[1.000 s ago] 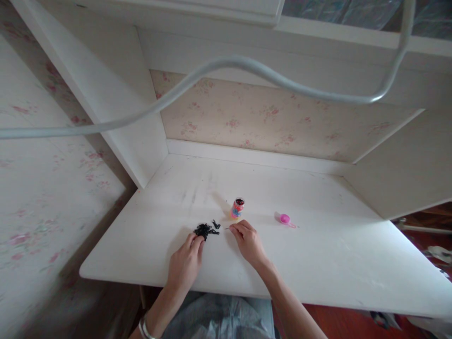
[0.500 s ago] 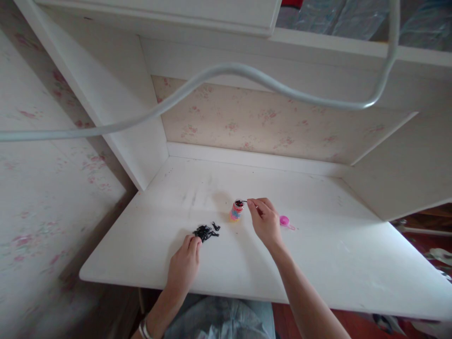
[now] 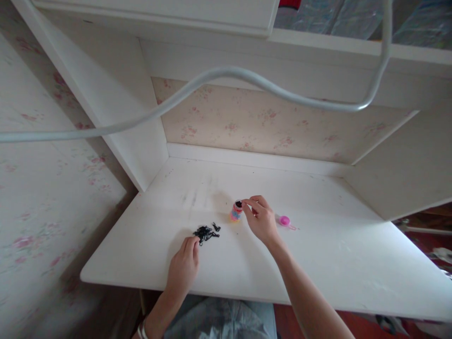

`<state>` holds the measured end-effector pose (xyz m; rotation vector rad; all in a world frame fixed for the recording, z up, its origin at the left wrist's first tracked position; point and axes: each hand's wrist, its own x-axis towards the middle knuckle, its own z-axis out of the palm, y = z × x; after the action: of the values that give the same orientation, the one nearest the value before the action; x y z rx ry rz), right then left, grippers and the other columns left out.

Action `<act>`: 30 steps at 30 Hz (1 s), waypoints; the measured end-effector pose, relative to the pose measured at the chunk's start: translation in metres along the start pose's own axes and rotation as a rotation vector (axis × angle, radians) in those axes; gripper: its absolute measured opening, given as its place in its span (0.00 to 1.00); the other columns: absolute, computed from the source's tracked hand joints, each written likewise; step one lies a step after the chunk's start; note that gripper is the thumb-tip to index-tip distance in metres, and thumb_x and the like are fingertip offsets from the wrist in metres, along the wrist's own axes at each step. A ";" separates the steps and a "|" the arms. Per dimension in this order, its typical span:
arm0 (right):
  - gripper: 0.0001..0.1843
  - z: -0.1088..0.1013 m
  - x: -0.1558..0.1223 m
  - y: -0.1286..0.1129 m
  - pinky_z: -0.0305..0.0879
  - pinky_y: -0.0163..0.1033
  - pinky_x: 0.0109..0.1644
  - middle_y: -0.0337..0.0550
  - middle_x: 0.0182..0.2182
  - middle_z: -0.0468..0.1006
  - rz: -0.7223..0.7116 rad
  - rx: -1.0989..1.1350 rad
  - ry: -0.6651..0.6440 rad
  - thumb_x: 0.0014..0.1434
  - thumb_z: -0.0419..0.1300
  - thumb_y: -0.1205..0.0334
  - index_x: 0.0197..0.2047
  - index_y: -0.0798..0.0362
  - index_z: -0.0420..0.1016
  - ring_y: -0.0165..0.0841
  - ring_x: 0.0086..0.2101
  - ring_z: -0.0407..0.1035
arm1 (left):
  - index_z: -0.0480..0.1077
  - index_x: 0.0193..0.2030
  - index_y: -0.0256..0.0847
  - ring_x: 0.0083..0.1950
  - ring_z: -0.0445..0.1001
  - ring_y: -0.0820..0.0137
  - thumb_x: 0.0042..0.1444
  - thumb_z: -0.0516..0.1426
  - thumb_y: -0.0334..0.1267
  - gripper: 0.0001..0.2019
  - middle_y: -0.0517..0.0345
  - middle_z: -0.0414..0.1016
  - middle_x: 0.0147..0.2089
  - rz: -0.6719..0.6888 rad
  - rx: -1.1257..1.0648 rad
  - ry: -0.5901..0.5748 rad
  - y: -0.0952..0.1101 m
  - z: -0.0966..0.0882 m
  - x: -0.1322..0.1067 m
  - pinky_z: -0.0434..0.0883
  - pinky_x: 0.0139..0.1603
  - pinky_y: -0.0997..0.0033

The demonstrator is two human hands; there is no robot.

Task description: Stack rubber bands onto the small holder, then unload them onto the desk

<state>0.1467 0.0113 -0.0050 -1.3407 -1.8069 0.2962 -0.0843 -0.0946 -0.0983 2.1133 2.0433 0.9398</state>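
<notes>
A small clear jar (image 3: 236, 213) with pink, blue and yellow colouring stands upright on the desk, dark loops showing in its mouth. My right hand (image 3: 260, 219) is closed in a pinch at the jar's rim; a bit of black hair tie shows at its fingertips. Left of the jar lies a loose pile of thin black hair ties (image 3: 205, 234). My left hand (image 3: 184, 263) rests at the pile's near edge, its fingers pressed together against the hair ties; the fingertips are partly hidden. A pink lid (image 3: 284, 221) lies right of my right hand.
The white desk (image 3: 339, 263) has a raised back strip and side panels. A pale bent tube (image 3: 226, 72) crosses the view above the desk, near the camera. Overhead is a white cabinet (image 3: 158, 16). Flowered wallpaper (image 3: 28, 197) covers the wall at left.
My right hand has moved slightly left, bringing the black hair tie from beside the jar to its mouth. My left hand has stayed at the pile.
</notes>
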 end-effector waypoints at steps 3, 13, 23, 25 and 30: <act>0.15 -0.004 -0.002 -0.005 0.62 0.32 0.29 0.44 0.39 0.72 -0.002 0.007 -0.002 0.63 0.52 0.55 0.42 0.49 0.79 0.24 0.25 0.63 | 0.65 0.49 0.42 0.45 0.76 0.68 0.65 0.45 0.36 0.11 0.52 0.74 0.45 -0.001 -0.053 0.015 0.001 -0.002 0.001 0.74 0.46 0.68; 0.17 0.005 -0.059 0.023 0.62 0.34 0.29 0.44 0.36 0.72 0.229 0.150 0.018 0.64 0.51 0.52 0.40 0.52 0.79 0.28 0.28 0.65 | 0.69 0.46 0.42 0.47 0.75 0.68 0.64 0.48 0.37 0.11 0.52 0.74 0.45 -0.042 -0.241 0.023 0.006 -0.010 0.015 0.72 0.49 0.68; 0.19 0.019 -0.117 0.041 0.62 0.33 0.31 0.45 0.37 0.74 0.293 0.098 -0.082 0.64 0.49 0.51 0.39 0.51 0.78 0.27 0.25 0.66 | 0.72 0.43 0.43 0.42 0.75 0.69 0.62 0.52 0.41 0.10 0.55 0.77 0.43 -0.018 -0.389 -0.012 0.036 -0.019 0.062 0.72 0.42 0.71; 0.19 0.019 -0.116 0.040 0.62 0.33 0.31 0.45 0.37 0.74 0.282 0.094 -0.081 0.65 0.49 0.52 0.39 0.51 0.78 0.27 0.26 0.66 | 0.73 0.42 0.43 0.41 0.75 0.71 0.62 0.52 0.40 0.10 0.56 0.77 0.42 0.008 -0.429 -0.015 0.051 -0.022 0.073 0.72 0.40 0.73; 0.17 0.017 -0.116 0.040 0.62 0.33 0.34 0.45 0.38 0.73 0.274 0.089 -0.101 0.65 0.49 0.54 0.41 0.51 0.77 0.29 0.29 0.68 | 0.73 0.42 0.42 0.34 0.74 0.74 0.62 0.52 0.41 0.10 0.57 0.77 0.40 0.045 -0.509 -0.030 0.086 -0.025 0.100 0.70 0.34 0.76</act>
<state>0.1693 -0.0695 -0.0963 -1.5341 -1.6684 0.5933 -0.0251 -0.0221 -0.0015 1.8833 1.5302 1.2602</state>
